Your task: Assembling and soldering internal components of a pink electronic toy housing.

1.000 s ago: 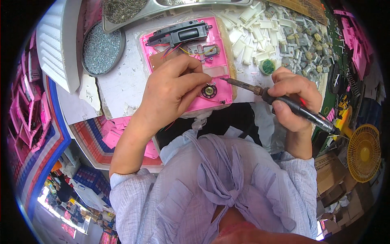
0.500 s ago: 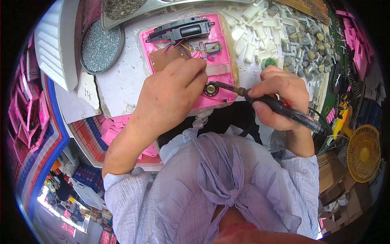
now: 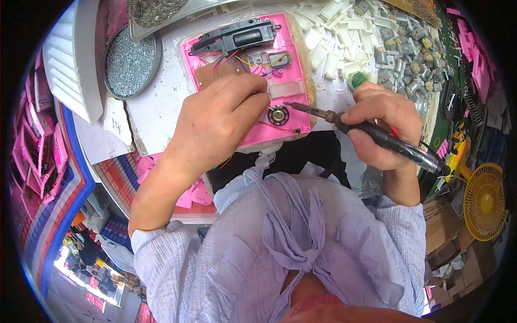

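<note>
A pink plastic housing (image 3: 299, 92) lies in front of me, its inside facing up. My right hand (image 3: 383, 126) grips a black soldering iron (image 3: 371, 135), whose tip points left just above the rim of a small round speaker (image 3: 278, 114). Over the housing's left part, my left hand (image 3: 221, 118) has its fingers pinched close to the speaker. Whatever they hold is hidden by the hand. A brown circuit board (image 3: 207, 74) with thin coloured wires shows partly beyond that hand. Farther up sit a black module (image 3: 237, 40) and a small metal-cased part (image 3: 279, 59).
A round dish of screws (image 3: 132, 63) stands to the left, near a white ridged panel (image 3: 72, 59). White plastic pieces (image 3: 344, 35) and small grey motor-like parts (image 3: 409, 54) are heaped at the right. By the heap rests a green round thing (image 3: 357, 80). A yellow fan (image 3: 484, 202) stands far right.
The soldering iron's tip has shifted slightly up and left, while my right hand has moved a little to the right. My left hand has drawn back slightly left, and more of the speaker shows.
</note>
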Action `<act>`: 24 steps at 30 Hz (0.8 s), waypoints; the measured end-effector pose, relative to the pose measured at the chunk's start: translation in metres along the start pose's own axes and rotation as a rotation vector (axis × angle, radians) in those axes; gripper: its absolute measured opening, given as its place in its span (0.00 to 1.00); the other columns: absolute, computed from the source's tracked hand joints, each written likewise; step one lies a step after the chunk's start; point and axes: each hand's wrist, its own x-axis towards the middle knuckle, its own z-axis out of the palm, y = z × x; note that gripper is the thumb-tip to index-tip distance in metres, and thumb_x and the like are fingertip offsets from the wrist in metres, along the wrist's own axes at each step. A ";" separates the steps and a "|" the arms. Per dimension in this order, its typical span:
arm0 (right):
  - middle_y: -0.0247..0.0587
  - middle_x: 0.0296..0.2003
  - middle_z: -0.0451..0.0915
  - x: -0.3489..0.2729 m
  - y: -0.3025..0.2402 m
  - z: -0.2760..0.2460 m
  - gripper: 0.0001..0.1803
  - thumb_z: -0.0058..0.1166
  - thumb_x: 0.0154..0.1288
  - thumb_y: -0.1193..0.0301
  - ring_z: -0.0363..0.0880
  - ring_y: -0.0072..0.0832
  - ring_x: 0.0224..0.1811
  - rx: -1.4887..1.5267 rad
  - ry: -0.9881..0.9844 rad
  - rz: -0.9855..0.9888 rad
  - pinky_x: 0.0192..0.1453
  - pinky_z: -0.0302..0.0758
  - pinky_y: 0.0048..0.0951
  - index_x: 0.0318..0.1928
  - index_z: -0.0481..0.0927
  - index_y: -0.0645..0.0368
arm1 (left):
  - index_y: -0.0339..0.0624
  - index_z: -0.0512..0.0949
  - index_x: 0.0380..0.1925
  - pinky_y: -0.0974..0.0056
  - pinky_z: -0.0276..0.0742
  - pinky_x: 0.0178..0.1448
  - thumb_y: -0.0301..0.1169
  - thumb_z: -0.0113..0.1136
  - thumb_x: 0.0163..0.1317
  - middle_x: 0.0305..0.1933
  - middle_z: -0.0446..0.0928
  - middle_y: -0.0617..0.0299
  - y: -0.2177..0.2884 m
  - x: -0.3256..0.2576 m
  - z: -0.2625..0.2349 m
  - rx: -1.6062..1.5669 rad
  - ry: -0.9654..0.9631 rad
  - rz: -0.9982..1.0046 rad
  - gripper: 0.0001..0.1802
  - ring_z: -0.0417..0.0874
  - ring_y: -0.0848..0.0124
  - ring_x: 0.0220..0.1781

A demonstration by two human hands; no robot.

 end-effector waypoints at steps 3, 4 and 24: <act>0.38 0.23 0.80 0.002 0.003 0.007 0.11 0.65 0.49 0.75 0.72 0.32 0.22 -0.016 -0.006 -0.038 0.28 0.67 0.32 0.36 0.83 0.63 | 0.39 0.84 0.39 0.59 0.84 0.42 0.25 0.71 0.47 0.45 0.83 0.58 0.003 0.002 -0.001 0.039 -0.027 0.015 0.16 0.86 0.59 0.43; 0.39 0.22 0.79 0.004 0.003 0.007 0.11 0.65 0.49 0.75 0.71 0.32 0.21 -0.022 -0.012 -0.048 0.27 0.66 0.32 0.36 0.83 0.63 | 0.39 0.84 0.39 0.59 0.84 0.42 0.25 0.71 0.47 0.45 0.83 0.58 0.003 0.003 -0.002 0.050 -0.034 0.022 0.16 0.86 0.59 0.43; 0.38 0.23 0.81 0.011 0.005 0.012 0.13 0.65 0.44 0.76 0.71 0.32 0.21 -0.058 -0.088 -0.030 0.27 0.67 0.32 0.35 0.84 0.62 | 0.36 0.86 0.40 0.63 0.80 0.33 0.30 0.63 0.46 0.50 0.82 0.59 0.005 0.005 -0.008 0.181 -0.105 0.168 0.19 0.81 0.66 0.36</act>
